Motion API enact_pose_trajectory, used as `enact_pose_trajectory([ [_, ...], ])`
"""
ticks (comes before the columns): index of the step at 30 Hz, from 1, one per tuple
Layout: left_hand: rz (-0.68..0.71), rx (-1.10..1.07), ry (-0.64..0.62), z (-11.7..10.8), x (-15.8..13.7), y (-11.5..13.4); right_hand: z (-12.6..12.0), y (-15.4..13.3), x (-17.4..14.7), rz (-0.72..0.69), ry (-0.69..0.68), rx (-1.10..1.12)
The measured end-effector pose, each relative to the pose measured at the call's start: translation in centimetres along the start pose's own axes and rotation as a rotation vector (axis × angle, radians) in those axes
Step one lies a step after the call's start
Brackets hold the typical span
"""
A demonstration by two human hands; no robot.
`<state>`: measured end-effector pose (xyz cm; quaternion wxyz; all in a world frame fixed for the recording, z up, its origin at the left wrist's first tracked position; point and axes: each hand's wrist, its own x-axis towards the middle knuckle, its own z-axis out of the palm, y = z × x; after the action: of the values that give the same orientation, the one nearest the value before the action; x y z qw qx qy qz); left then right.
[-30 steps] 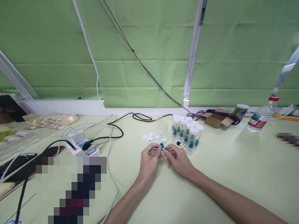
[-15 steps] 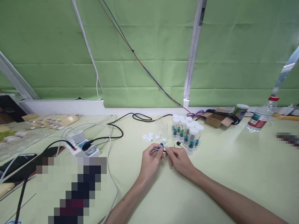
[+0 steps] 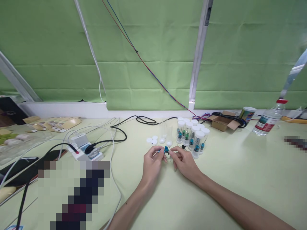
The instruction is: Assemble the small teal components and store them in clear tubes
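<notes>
My left hand [image 3: 153,164] pinches a small blue piece [image 3: 166,149] with thin metal wires and a dark part along its lower side. Close on its right, the thumb and forefinger of my right hand [image 3: 186,163] are pressed together at the end of that piece. What lies between those right fingertips is too small to make out. Just beyond the right knuckles lies a small black part [image 3: 183,147]. Several clear tubes with white caps [image 3: 199,134] stand behind my right hand, holding similar blue or green pieces. Behind my left hand are uncapped clear tubes [image 3: 169,131] and loose white caps [image 3: 154,138].
A power strip [image 3: 96,156] with plugs and white and black cables occupies the left side, near phones [image 3: 20,166]. An open cardboard box [image 3: 222,124], a printed can [image 3: 247,115] and a water bottle [image 3: 268,119] stand at the back right. Green blinds [image 3: 148,80] hang behind.
The blue piece shows more clearly between my hands, turned or raised slightly. My left hand has shifted a little left and up, and the right fingertips have opened a slightly wider gap from the left ones.
</notes>
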<state>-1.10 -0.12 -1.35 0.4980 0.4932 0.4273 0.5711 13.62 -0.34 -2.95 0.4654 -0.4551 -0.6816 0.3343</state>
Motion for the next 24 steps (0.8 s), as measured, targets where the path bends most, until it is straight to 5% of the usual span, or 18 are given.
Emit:
enact_pose_trajectory([
  [24,-0.021,0.001,-0.032,0.26,-0.27,0.27,0.06,0.4,0.07,-0.045,-0.051,0.003],
])
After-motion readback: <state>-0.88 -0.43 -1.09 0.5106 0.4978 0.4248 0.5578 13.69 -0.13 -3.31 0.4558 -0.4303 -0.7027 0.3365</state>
